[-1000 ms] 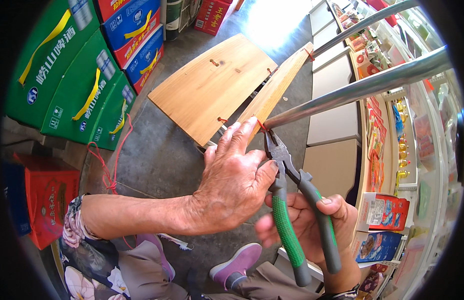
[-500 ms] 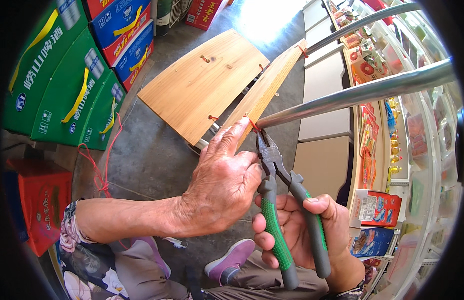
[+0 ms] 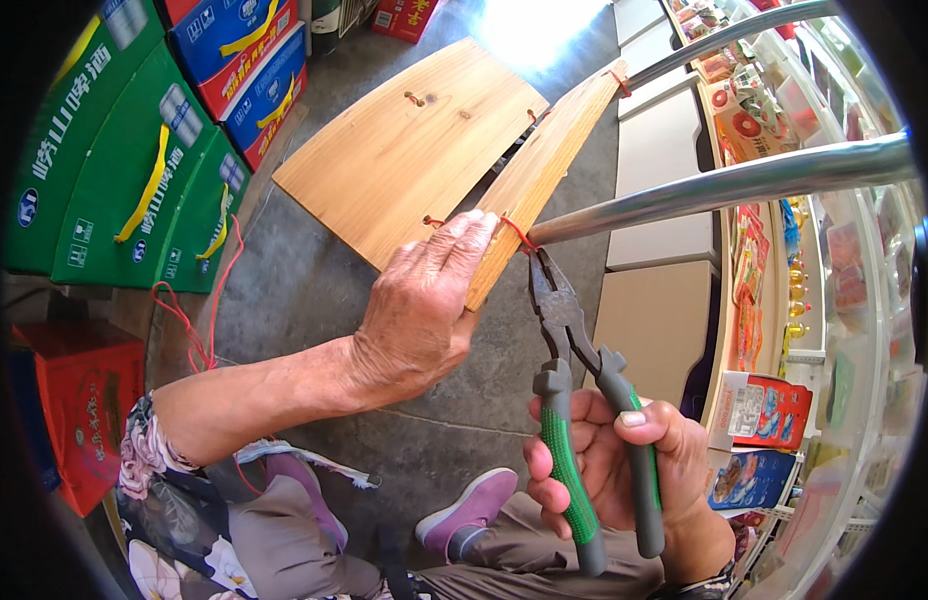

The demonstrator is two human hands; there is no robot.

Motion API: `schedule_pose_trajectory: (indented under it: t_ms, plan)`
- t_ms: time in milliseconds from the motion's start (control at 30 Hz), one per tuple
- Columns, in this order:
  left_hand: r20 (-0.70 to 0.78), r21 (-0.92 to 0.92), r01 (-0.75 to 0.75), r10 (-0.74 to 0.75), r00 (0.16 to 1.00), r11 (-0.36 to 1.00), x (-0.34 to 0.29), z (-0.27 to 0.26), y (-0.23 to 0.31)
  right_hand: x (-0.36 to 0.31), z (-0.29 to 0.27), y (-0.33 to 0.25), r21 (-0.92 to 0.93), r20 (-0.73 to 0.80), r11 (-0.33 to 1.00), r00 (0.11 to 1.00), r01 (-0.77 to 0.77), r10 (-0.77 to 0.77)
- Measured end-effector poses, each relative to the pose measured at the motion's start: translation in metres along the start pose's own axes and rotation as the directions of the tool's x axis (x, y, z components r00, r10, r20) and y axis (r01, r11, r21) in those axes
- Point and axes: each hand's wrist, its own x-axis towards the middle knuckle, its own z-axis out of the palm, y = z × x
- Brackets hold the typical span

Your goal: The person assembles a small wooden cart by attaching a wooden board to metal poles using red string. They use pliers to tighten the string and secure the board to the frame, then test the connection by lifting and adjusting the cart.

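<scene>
My left hand (image 3: pixel 409 310) lies over the near end of a narrow wooden board (image 3: pixel 554 160), fingers on its upper side; the thumb is hidden. A red tie (image 3: pixel 519 234), like wire or cord, passes through this board beside a shiny metal tube (image 3: pixel 724 190). In my right hand (image 3: pixel 681 470) are combination pliers (image 3: pixel 562 315) with green and grey handles. Their handles are spread, and the jaw tips touch the red tie; whether they pinch it I cannot tell. A wider wooden board (image 3: pixel 384 165) lies alongside, with short red ties through its holes.
Green cartons (image 3: pixel 104 180) with yellow straps and blue-red cartons (image 3: pixel 249 60) are stacked at left, above a red box (image 3: pixel 79 410). Loose red cord (image 3: pixel 196 335) hangs there. Shelves with packaged goods (image 3: pixel 749 110) line the right. My shoes (image 3: pixel 469 510) are below.
My left hand has drawn back from the plier jaws and now rests on the narrow board's end. The pliers and right hand have shifted slightly right. The boards' position in view has changed slightly.
</scene>
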Motion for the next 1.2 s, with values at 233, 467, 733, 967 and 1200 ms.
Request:
schedule_pose_trajectory:
  t_ms: [233,467,733,967,1200]
  plan:
    - [-0.039,0.037,-0.051,0.052,0.998,0.998,0.001,0.011,-0.001,0.004,-0.005,0.0,-0.275,-0.125,0.961,0.991,0.01,-0.046]
    - [-0.018,0.083,-0.01,0.011,1.0,0.997,-0.001,0.013,0.005,0.007,0.009,0.012,-0.518,-0.325,0.855,0.932,-0.034,-0.16]
    - [-0.014,0.06,0.004,-0.003,1.0,0.998,-0.002,0.025,0.012,0.017,0.032,0.03,-0.629,-0.473,0.775,0.819,-0.056,-0.325]
    - [-0.017,0.014,0.045,-0.045,0.999,0.999,-0.001,0.016,0.005,0.029,0.018,0.033,-0.549,-0.325,0.835,0.914,0.028,-0.244]
    - [-0.051,0.029,0.012,-0.01,0.999,1.0,0.001,0.006,-0.003,0.009,-0.031,0.047,-0.301,-0.307,0.951,0.938,0.066,-0.162]
